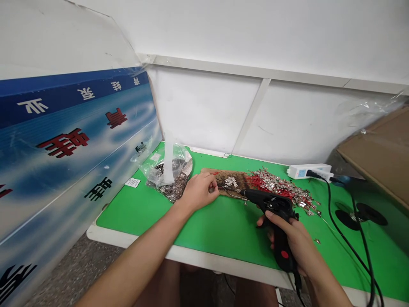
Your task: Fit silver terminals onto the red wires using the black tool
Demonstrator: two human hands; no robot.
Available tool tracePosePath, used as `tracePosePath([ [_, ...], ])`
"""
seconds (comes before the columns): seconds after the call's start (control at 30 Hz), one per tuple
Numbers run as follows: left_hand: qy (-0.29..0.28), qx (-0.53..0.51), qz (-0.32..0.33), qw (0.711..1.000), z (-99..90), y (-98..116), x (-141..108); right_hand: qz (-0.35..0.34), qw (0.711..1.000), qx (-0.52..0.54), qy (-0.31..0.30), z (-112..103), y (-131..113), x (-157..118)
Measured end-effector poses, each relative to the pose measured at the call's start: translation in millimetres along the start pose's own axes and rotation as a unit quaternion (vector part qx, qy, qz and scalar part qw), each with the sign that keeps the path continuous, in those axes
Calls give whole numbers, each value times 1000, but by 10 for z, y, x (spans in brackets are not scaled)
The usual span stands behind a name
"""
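Observation:
My right hand [295, 238] grips a black soldering gun [277, 207] with a red button on its handle, its tip pointing left. That tip is over the right part of a scorched brown board [242, 180], close to a small heap of silvery metal pieces [231, 182]. At the board's left end my left hand [198, 190] is closed in a pinch, resting low by the green mat; what its fingers hold is too small to make out. Right of the board spreads a pile of red wires [284, 185] with silvery metal ends.
A clear plastic bag [183, 155] of small metal parts [174, 189] lies left of my left hand. A white power strip [309, 170] with black cables and a dark spool [354, 219] are at right. A blue printed box [79, 136] flanks the left, a cardboard box [377, 149] the right.

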State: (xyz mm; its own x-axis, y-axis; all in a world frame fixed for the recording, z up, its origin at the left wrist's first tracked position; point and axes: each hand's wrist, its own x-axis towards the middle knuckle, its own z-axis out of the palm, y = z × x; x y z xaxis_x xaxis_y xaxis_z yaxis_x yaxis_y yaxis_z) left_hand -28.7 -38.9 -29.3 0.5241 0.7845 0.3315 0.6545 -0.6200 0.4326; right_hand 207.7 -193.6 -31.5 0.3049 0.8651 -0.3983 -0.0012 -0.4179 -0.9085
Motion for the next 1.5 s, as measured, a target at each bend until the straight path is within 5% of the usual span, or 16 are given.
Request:
tracePosePath([
  [1.07,-2,-18,0,1000,1,1,-1,30,999,23,-1,18,16,10],
  [1.5,-4,-12,1,1000,8,-20,4,30,993,114,-11,61,-2,-1],
])
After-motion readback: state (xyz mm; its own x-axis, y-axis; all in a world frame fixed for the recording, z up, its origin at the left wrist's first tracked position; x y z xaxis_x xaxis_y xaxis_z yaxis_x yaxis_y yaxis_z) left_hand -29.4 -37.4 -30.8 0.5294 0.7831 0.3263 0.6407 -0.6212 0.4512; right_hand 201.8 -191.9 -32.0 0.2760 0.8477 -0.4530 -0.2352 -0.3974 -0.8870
